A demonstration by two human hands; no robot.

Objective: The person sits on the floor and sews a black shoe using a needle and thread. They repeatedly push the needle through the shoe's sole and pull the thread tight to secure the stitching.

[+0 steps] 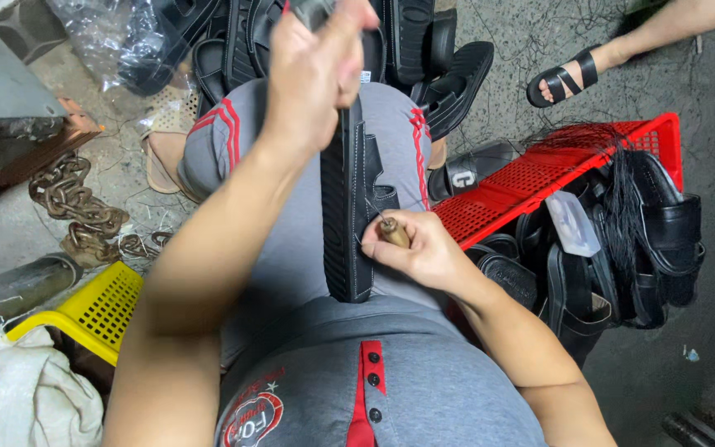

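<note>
On the person's lap, head view: a black sandal [347,223] stands on edge between the knees. The left hand [312,70] is closed over its upper end. The right hand [419,248] is clamped on a wooden-handled awl [392,233] at the strap. White stitching already lines the sole edge; the strap seam appears in progress. More sandals fill the red crate [539,178].

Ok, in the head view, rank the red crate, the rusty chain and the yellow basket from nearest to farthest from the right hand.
From the right hand, holding a wooden-handled awl:
1. Red crate, just beyond it on the right side.
2. Rusty chain, far across on the left, on the floor.
3. Yellow basket, lower left; roughly level with the chain, too close to call.
</note>
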